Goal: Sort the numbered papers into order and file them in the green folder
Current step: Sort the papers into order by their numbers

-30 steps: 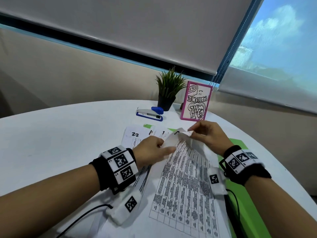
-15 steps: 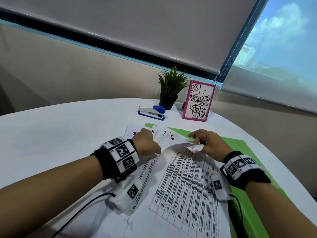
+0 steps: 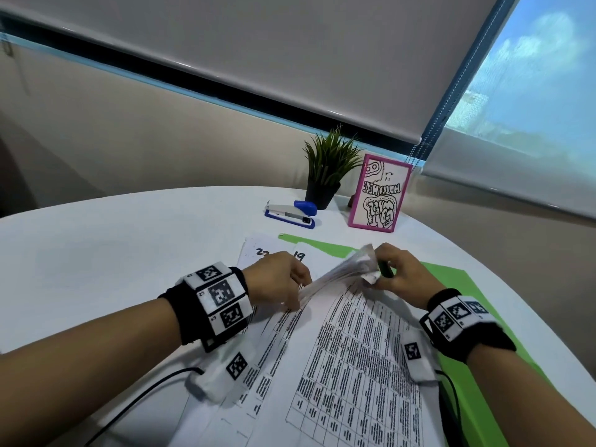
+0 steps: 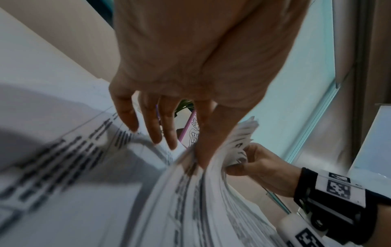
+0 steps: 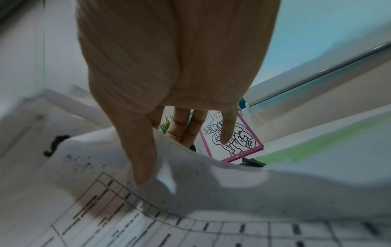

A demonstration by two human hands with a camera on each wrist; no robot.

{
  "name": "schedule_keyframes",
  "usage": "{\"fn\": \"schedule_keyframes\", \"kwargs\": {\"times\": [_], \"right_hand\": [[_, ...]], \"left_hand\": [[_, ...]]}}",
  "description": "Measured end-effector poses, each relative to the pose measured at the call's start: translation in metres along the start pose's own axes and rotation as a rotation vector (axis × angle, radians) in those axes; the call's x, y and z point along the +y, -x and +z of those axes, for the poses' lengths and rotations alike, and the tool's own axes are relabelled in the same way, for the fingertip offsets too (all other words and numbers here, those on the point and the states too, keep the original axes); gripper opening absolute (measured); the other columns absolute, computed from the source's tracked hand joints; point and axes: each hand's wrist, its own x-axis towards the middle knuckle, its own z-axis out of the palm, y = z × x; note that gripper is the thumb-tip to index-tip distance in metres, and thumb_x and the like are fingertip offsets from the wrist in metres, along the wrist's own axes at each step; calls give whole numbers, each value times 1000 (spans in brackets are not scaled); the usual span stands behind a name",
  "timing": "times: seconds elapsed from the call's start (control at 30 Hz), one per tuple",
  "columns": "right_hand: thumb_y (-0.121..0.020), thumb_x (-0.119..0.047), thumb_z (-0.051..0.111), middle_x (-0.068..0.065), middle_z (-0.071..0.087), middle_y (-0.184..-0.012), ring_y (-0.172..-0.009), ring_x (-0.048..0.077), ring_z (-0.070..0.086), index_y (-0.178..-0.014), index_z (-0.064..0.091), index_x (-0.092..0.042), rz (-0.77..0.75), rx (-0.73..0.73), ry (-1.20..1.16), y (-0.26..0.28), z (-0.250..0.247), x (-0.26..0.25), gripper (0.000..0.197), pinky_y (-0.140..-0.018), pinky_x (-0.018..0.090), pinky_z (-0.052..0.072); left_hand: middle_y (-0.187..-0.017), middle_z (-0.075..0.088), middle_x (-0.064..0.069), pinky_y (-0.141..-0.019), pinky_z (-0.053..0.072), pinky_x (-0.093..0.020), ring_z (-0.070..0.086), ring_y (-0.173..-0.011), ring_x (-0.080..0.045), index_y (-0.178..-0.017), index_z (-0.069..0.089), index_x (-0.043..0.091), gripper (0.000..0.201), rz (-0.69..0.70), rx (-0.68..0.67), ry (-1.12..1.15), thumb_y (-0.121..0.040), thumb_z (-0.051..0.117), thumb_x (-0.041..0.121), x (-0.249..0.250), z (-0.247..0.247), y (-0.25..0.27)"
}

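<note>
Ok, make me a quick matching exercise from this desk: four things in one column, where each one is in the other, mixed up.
1. stapler
2. green folder
3. potted plant
4. pink-framed card

A. flat under the papers
B. propped upright, far right
C. left of the plant pot
D. between stapler and card

Pairs: 1-C, 2-A, 3-D, 4-B

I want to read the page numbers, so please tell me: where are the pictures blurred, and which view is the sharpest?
Head view: sharpest, though the lifted papers smear. Left wrist view: heavy blur on those papers. Right wrist view: the printed sheet is soft, shadowed under the right hand.
</note>
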Motion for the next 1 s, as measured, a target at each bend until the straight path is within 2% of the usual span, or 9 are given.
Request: {"fn": "schedule_keyframes", "kwargs": {"times": [0.07,0.17,0.27,0.4,0.6,0.77,0.83,0.93,1.0], "right_hand": [[-75,-6,80,-6,63,-86,-74,-7,55,-88,69,-9,9,-42,-24,0,1,4,17,-70,17,38],[-75,-11,78,-3,72,-88,-82,3,64,-88,67,0,37,-73,-102,0,3,7,20,-77,23,45],[-72,-23,81,-3,73,-93,-90,18,67,-97,67,-18,70,-74,-137,1,5,5,29,-79,33,50],[-69,-37,84,0,73,-99,-96,24,67,-100,69,-23,92,-65,-167,3,7,1,37,-85,40,52],[-71,-2,82,-11,61,-125,-111,-5,56,-80,66,-3,-1,5,-20,1,4,4,19,-92,10,42],[-71,5,80,-17,63,-60,-59,-5,53,-63,61,-8,66,-21,-74,7,2,-6,24,-62,6,38],[-68,6,81,-19,61,-53,-53,-5,50,-58,62,-14,69,-1,-100,9,1,-10,30,-60,6,38],[-66,7,82,-16,64,-54,-53,-5,52,-57,66,-17,72,25,-129,13,-2,-17,30,-59,5,39],[-65,7,82,-13,65,-55,-55,-2,54,-57,67,-19,65,34,-131,15,-2,-21,32,-60,6,41]], "left_hand": [[-118,60,-7,-64,50,-24,62,-83,-15,-111,66,27,53,-16,18,-2,-69,63,-5,0,-3,-3],[-137,32,-15,-95,49,-39,49,-120,-30,-137,40,12,56,-127,224,-78,-82,49,5,1,-6,-8],[-123,46,-13,-86,47,-33,55,-109,-29,-118,43,6,29,-243,274,18,-89,49,9,0,-6,-12],[-89,64,-6,-69,48,-29,60,-79,-21,-88,55,15,12,-121,289,86,-82,65,14,-3,-2,-12],[-93,72,8,-63,44,-13,63,-81,-7,-86,76,22,10,56,167,-4,-81,69,17,5,0,2],[-82,69,6,-52,41,-14,60,-68,-8,-83,78,18,30,6,137,57,-87,50,8,13,-6,3],[-70,63,7,-47,39,-14,55,-58,-8,-87,77,12,29,-45,217,61,-88,49,6,9,-7,-1],[-91,65,-1,-68,49,-24,62,-86,-18,-94,63,11,10,-124,269,-93,-85,64,15,0,-4,-7],[-88,55,-4,-57,43,-24,57,-82,-21,-87,48,10,21,-193,244,-201,-81,68,16,-3,-1,-9]]}}
